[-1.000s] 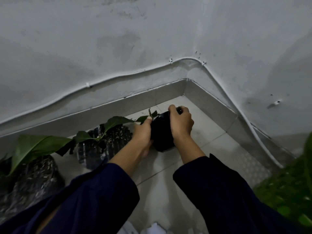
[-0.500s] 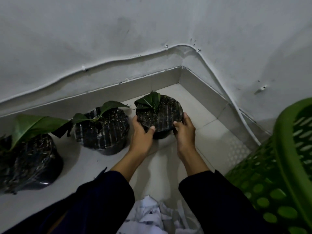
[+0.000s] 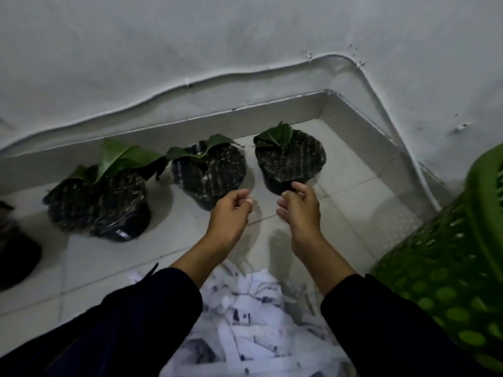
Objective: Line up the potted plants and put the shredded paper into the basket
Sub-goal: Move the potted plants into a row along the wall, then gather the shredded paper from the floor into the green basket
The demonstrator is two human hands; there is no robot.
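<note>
Three potted plants stand in a row on the floor (image 3: 353,197) along the skirting of the wall (image 3: 245,36): the left plant (image 3: 100,197), the middle plant (image 3: 209,170) and the right plant (image 3: 290,159) nearest the corner. A fourth dark pot (image 3: 13,248) shows at the left edge, partly cut off. Both hands hover empty just in front of the row. The left hand (image 3: 231,213) has its fingers loosely curled, near the middle plant. The right hand (image 3: 299,210) is half open, fingertips just before the right plant's base; whether they touch it I cannot tell. Shredded paper (image 3: 261,327) lies heaped on the floor between the dark sleeves. The green basket (image 3: 449,273) stands at the right, near the paper.
</note>
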